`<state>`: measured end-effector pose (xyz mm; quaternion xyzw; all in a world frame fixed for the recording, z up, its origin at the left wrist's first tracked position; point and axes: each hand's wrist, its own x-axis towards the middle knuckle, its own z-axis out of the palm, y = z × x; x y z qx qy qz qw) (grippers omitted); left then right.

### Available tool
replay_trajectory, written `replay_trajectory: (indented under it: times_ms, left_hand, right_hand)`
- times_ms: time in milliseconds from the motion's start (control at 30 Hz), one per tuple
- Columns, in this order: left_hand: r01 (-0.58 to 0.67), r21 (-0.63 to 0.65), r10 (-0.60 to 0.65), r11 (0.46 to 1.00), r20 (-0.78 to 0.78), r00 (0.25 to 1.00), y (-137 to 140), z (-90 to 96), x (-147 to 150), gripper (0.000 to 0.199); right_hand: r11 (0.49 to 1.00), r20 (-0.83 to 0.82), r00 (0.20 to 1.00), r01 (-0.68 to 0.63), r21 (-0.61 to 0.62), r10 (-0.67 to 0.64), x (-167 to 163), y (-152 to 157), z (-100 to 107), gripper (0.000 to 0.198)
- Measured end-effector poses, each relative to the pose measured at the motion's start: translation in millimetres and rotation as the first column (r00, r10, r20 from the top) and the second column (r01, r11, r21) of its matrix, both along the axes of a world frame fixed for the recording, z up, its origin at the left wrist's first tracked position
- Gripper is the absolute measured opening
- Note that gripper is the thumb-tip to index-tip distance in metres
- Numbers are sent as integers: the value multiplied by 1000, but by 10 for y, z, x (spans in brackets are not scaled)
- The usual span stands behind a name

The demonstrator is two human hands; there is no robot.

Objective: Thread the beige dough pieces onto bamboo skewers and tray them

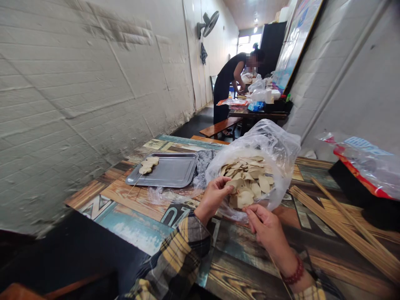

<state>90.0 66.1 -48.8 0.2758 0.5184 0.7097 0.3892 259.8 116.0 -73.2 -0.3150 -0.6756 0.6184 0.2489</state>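
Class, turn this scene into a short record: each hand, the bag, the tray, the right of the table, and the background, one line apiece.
Left hand: pinching a pale slice at the bag's mouth
Right hand: holding a thin stick
Bag: clear plastic, open, with many pale slices inside
Tray: metal, with skewered pieces at its left end
Right of table: loose wooden sticks
Background: a person in dark clothes, bending forward

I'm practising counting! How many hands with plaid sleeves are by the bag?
2: the left hand, pinching a pale slice at the plastic bag, and the right hand, holding a thin stick by the bag's near edge. Both are in view.
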Motion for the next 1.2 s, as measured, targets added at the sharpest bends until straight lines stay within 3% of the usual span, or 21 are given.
replay_trajectory:
  times_ms: [167,400,767,1200]
  left_hand:
    - [-40,36,34,999,147,989,-5,51,26,35]
    - [-9,19,5,1000,185,983,-24,64,22,38]
    - [-79,-16,80,997,246,966,-7,48,1,36]
    - [-35,-18,39,999,296,954,-13,74,4,40]
  right_hand:
    - [998,28,999,-20,62,18,8,16,-26,44]
    - [981,45,998,44,188,-54,24,5,1,46]
    - [974,64,997,37,223,-52,25,16,-24,46]
    - [967,75,995,49,249,-70,38,25,-58,41]
